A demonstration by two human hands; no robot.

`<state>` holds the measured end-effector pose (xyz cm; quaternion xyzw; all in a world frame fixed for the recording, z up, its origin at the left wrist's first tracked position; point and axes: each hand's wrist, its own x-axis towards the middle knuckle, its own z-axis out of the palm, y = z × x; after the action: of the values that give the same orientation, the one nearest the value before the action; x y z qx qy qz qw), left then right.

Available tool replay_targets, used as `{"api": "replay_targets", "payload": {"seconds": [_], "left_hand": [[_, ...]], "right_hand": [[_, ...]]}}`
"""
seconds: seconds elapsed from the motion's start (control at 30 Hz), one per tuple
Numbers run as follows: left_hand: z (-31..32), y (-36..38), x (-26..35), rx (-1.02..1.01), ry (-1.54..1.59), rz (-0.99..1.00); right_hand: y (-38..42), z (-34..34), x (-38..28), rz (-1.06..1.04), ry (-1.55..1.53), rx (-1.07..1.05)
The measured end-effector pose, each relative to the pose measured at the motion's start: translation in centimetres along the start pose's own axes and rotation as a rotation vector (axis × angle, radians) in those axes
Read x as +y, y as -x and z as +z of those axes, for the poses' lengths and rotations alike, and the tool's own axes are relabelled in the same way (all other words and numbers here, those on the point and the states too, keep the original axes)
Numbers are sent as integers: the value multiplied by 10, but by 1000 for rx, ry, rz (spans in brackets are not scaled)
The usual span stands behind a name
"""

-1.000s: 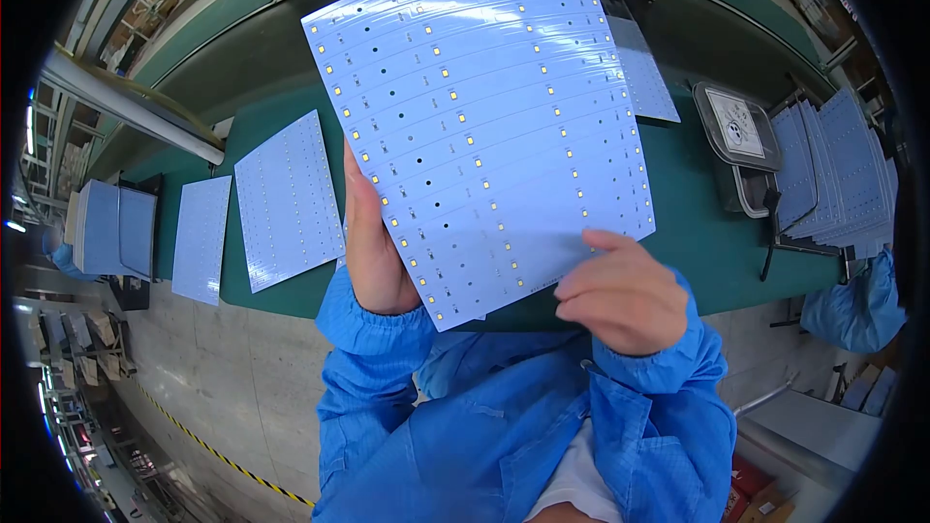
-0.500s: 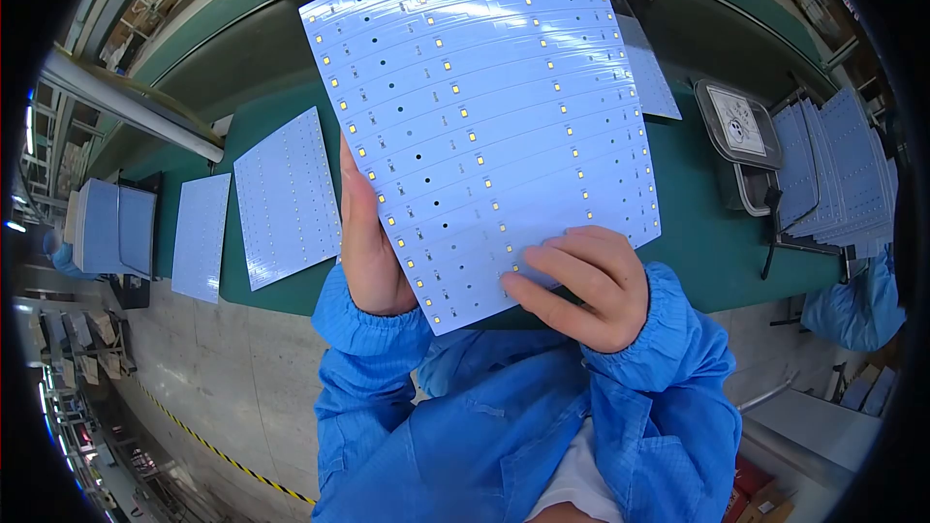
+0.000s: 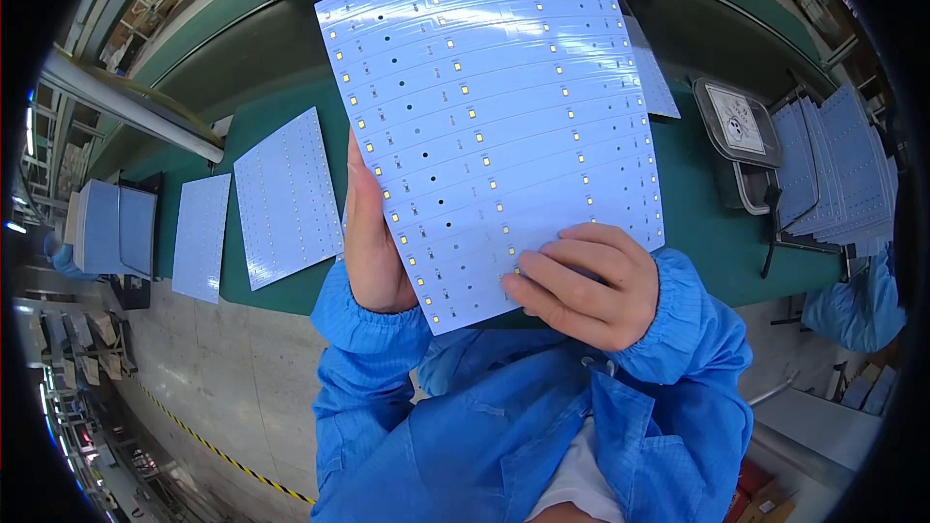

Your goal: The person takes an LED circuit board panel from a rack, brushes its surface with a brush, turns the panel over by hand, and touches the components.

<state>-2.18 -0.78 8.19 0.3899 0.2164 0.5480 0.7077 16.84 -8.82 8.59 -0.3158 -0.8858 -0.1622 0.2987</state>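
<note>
A large white LED circuit board (image 3: 523, 145), lined with rows of small yellowish LEDs and dark holes, is raised in front of me, slightly bowed. My left hand (image 3: 373, 242) grips its lower left edge, the thumb along the side and the other fingers hidden behind. Over the lower right edge bend the fingers of my right hand (image 3: 596, 286), their tips touching the printed face near an LED column. The right thumb is not clearly seen. Two similar boards, one larger (image 3: 288, 199) and one narrower (image 3: 201, 237), lie to the left on the green table (image 3: 262, 300).
Another board (image 3: 651, 73) lies partly behind the held one. At right stand a metal-coloured tray (image 3: 705, 102) with a printed sheet and a rack of upright boards (image 3: 843, 169). More panels are stacked at far left (image 3: 111, 228). Blue-clothed people are partly visible at both sides.
The held board has tilted and shifted a little to the right, its top edge slightly lower. My right hand has moved slightly right, its fingers closer together. My left hand keeps its grip.
</note>
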Motion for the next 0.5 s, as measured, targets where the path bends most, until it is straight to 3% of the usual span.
{"api": "replay_targets", "payload": {"seconds": [0.5], "left_hand": [[3,-2,-1,22,-8,20]], "right_hand": [[4,3,-3,52,18,31]]}}
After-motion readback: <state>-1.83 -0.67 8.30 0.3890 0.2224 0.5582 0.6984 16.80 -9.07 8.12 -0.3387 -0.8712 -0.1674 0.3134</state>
